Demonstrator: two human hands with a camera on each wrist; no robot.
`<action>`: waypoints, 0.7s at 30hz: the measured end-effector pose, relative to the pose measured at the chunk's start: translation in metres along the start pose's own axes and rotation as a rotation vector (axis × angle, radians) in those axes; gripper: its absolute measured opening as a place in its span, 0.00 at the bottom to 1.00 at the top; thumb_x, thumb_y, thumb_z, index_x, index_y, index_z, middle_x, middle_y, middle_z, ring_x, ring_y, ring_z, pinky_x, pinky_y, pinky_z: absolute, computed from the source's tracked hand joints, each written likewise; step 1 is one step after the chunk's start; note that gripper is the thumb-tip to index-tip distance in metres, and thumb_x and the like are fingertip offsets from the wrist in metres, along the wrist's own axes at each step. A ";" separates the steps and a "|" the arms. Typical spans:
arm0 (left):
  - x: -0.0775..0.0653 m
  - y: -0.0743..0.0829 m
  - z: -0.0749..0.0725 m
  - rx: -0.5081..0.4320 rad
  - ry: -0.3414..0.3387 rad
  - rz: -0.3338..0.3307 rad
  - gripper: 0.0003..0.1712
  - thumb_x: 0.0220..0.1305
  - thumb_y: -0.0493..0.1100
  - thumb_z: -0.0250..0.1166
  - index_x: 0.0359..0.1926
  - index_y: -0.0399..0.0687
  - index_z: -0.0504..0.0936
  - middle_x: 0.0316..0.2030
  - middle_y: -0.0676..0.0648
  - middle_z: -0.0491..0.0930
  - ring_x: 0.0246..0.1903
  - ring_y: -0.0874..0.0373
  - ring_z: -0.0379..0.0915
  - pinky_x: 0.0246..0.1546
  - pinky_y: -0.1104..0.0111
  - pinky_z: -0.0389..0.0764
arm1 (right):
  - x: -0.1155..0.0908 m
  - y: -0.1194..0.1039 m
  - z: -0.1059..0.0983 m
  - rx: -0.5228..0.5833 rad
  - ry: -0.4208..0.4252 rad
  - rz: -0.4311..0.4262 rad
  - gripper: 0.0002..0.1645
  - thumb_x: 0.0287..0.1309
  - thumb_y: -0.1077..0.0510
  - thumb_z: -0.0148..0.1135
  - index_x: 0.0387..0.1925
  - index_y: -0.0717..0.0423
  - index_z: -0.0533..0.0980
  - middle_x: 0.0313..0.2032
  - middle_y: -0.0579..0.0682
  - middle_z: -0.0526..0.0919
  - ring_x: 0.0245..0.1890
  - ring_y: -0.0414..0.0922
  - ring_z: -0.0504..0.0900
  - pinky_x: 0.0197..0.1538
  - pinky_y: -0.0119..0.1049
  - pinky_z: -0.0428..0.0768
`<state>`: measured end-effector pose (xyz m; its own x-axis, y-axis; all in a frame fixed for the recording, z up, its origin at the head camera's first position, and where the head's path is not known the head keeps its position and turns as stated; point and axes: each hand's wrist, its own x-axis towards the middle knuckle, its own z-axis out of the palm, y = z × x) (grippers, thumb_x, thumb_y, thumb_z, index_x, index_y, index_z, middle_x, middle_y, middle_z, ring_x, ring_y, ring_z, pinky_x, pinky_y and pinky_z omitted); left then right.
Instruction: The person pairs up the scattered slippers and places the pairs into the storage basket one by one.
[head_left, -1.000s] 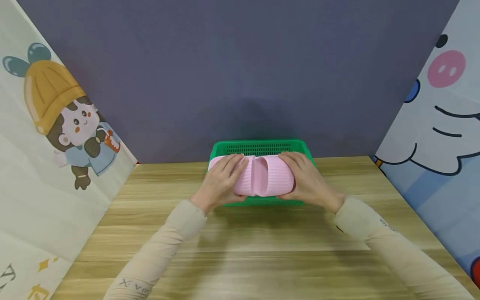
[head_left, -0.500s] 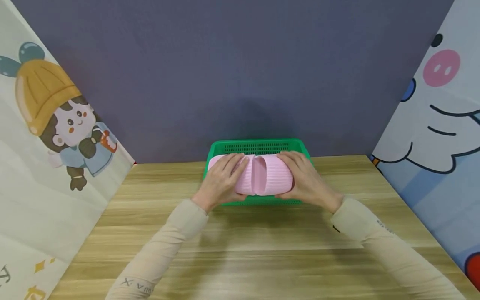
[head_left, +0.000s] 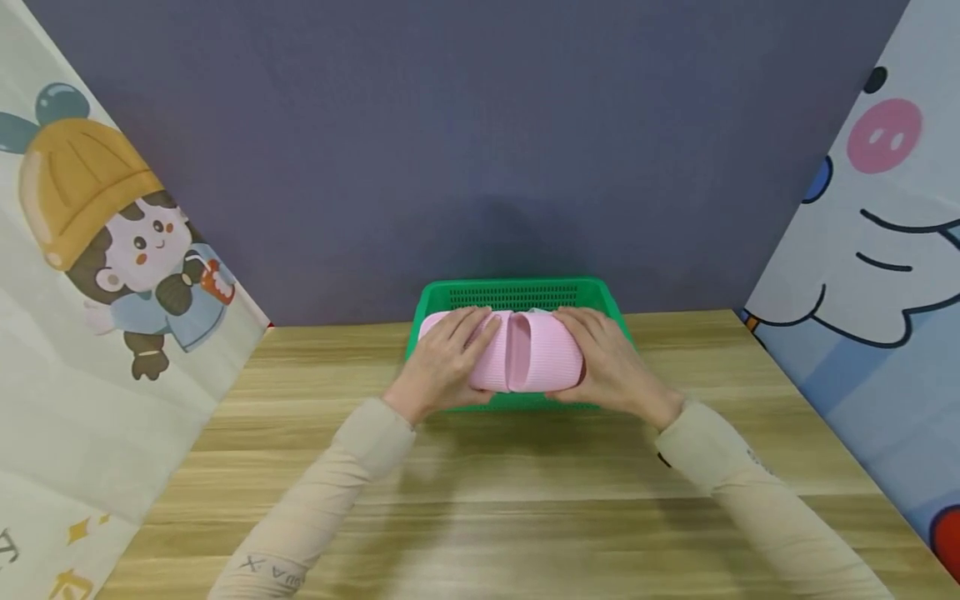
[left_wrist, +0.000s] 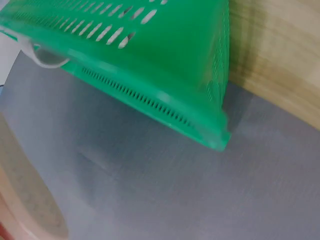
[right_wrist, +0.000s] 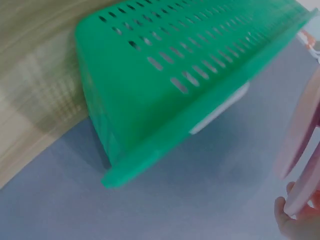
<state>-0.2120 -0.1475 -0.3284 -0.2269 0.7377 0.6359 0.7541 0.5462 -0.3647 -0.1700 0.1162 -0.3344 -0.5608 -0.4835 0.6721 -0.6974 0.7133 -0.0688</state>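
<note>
Two pink slippers with ribbed straps are held over a green plastic basket in the head view. My left hand grips the left slipper, thumb at the near side and fingers over the far side. In the same way, my right hand holds the right slipper, whose opening faces left. The slippers meet in the middle. A pale pink slipper edge appears in the left wrist view; fingertips show beside a slipper in the right wrist view. Most of the basket's inside is hidden.
White items show at the basket's rim, a loop in the left wrist view and an edge in the right. The basket stands on a wood-grain table against a dark grey wall. Cartoon-printed panels flank both sides.
The right hand and its slipper have shifted slightly left and the slippers sit a little lower. A small white bit now shows behind them. Both hands keep their grip.
</note>
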 end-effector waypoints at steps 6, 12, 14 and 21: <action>-0.003 -0.001 -0.010 -0.112 -0.048 -0.050 0.55 0.35 0.62 0.73 0.63 0.40 0.65 0.62 0.38 0.64 0.63 0.45 0.59 0.67 0.60 0.59 | 0.004 0.003 -0.004 0.013 -0.021 0.050 0.61 0.23 0.39 0.76 0.60 0.61 0.62 0.57 0.58 0.69 0.58 0.56 0.66 0.58 0.54 0.68; -0.026 0.004 -0.028 -0.433 0.109 -0.229 0.40 0.42 0.43 0.73 0.58 0.34 0.70 0.58 0.39 0.70 0.60 0.46 0.65 0.62 0.60 0.67 | -0.004 0.008 -0.009 0.096 -0.061 0.208 0.60 0.22 0.41 0.78 0.61 0.57 0.62 0.57 0.55 0.69 0.57 0.54 0.66 0.56 0.55 0.68; -0.034 0.002 -0.032 -0.512 0.127 -0.361 0.35 0.44 0.39 0.71 0.56 0.35 0.72 0.56 0.39 0.72 0.57 0.46 0.68 0.58 0.58 0.71 | -0.008 0.011 -0.010 0.091 -0.063 0.239 0.60 0.22 0.41 0.78 0.60 0.57 0.62 0.56 0.56 0.70 0.56 0.54 0.66 0.56 0.56 0.67; -0.061 -0.019 -0.023 -0.869 -0.072 -0.943 0.29 0.57 0.42 0.63 0.60 0.41 0.70 0.59 0.41 0.70 0.59 0.46 0.66 0.59 0.57 0.70 | -0.019 0.019 -0.017 0.113 -0.068 0.316 0.61 0.20 0.42 0.79 0.60 0.57 0.62 0.56 0.55 0.70 0.56 0.54 0.66 0.54 0.55 0.68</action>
<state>-0.1988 -0.2118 -0.3445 -0.9019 0.2438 0.3566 0.4309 0.4498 0.7823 -0.1654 0.1475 -0.3357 -0.7829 -0.2828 0.5542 -0.5272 0.7745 -0.3495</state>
